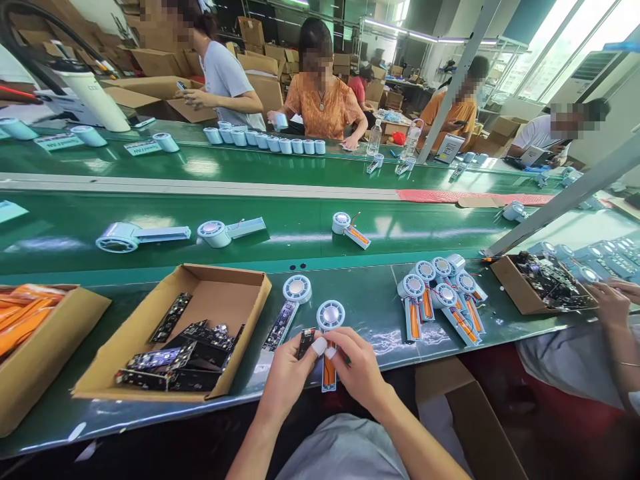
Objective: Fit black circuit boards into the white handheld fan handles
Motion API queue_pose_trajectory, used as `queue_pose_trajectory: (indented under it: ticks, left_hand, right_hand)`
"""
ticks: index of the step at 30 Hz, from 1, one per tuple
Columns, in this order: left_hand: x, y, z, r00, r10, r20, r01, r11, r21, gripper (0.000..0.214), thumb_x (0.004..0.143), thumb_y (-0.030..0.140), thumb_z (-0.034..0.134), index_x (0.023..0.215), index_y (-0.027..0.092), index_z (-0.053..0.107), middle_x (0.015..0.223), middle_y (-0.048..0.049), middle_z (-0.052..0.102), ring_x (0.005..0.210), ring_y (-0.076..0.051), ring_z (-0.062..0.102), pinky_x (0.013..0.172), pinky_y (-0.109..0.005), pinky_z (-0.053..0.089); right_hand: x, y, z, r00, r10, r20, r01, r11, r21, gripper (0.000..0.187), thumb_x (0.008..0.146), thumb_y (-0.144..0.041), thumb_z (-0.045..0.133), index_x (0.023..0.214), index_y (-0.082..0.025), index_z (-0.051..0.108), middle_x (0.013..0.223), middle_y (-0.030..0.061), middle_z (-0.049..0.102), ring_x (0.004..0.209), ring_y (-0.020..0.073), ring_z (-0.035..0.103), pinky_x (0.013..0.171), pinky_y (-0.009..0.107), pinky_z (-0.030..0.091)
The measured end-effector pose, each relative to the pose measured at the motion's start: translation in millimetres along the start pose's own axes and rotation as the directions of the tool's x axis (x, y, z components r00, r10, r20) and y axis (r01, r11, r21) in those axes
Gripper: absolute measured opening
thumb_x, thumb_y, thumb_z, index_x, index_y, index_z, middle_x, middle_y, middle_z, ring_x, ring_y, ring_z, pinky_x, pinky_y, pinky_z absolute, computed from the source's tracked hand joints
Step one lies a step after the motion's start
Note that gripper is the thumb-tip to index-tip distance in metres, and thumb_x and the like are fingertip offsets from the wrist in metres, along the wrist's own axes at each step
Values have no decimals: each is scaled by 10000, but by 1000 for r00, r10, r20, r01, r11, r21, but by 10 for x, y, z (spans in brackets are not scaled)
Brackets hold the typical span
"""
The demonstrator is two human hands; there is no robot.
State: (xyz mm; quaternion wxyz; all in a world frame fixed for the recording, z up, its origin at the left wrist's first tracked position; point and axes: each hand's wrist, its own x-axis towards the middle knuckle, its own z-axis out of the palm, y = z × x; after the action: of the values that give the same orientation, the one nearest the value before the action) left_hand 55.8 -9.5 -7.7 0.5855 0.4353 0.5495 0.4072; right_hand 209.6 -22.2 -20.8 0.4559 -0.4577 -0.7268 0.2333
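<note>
My left hand is closed on a small black circuit board, held upright between thumb and fingers. Close against it, the fingertips of my right hand are pinched together; what they grip is hidden. Under both hands lies a light-blue handheld fan, its round head away from me and its open handle showing an orange strip inside. To the left rests a second fan with a black circuit board along its handle.
A cardboard tray of circuit boards stands left, beside a box of orange pieces. Several opened fans are piled right, near another box of boards. Fans lie on the green conveyor. A co-worker's hand is at right.
</note>
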Motion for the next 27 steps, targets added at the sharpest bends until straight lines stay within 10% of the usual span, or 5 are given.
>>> queue_pose_trajectory:
  ticks: [12,27]
  left_hand:
    - [-122,-76,-36,998,-29,-58,31,999,22,525,826,639,564,1011,152,628,614,59,495,523,-130,444,470,-236,386]
    - [-142,-50,17,923,384,29,-324,732,599,314,929,328,356,700,245,554,649,-42,666,598,-214,622,576,-299,438]
  right_hand:
    - [32,35,-11,1000,15,21,-13,997,-75,246,961,-117,506,1033,-213,721,949,79,692,874,188,654,778,302,556]
    - [155,-98,-8,969,-97,226,206,821,-533,192,926,-58,504,885,-205,620,859,53,631,749,207,533,652,311,447]
